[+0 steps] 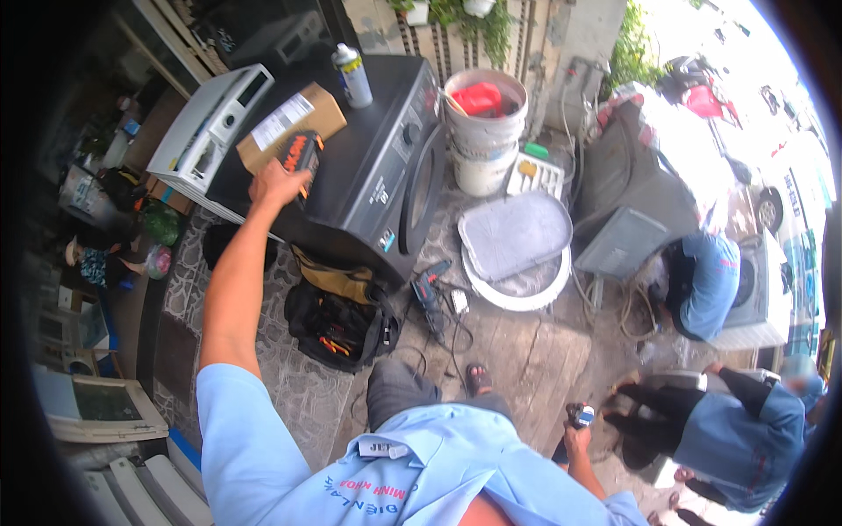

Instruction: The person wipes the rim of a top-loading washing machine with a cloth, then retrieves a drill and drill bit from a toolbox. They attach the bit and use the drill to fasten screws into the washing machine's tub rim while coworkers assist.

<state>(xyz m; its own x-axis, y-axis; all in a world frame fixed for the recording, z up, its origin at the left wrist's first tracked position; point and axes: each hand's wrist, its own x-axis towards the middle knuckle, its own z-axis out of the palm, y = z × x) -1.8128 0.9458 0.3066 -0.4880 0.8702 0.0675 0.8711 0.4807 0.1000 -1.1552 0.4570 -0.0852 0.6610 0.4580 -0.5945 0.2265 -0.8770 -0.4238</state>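
L hand (pixel 274 186) is stretched out over the top of the dark grey front-loading washing machine (pixel 368 167), fingers closed round a black-and-orange box-shaped tool case (pixel 301 152), which sits on the machine top just beside a brown cardboard box with a white label (pixel 291 124). R hand (pixel 576 433) hangs low by the hip, fist shut on a small dark tool with a blue end (pixel 581 415); can't tell exactly what kind.

On the machine top, further back: a white spray can with a green cap (pixel 353 75), upright. Left of the machine, a white appliance control panel (pixel 210 127) lies tilted. On the ground in front of the machine, a black open tool bag w/ orange-handled tools (pixel 338 326); next to it a dark power drill (pixel 429 294) with cable. Right of the machine, a white plastic bucket (pixel 484 131) holding a red container, and a pale round tub (pixel 517 250) leaning. Two other people in blue shirts (pixel 710 285) crouch at right by other appliances.
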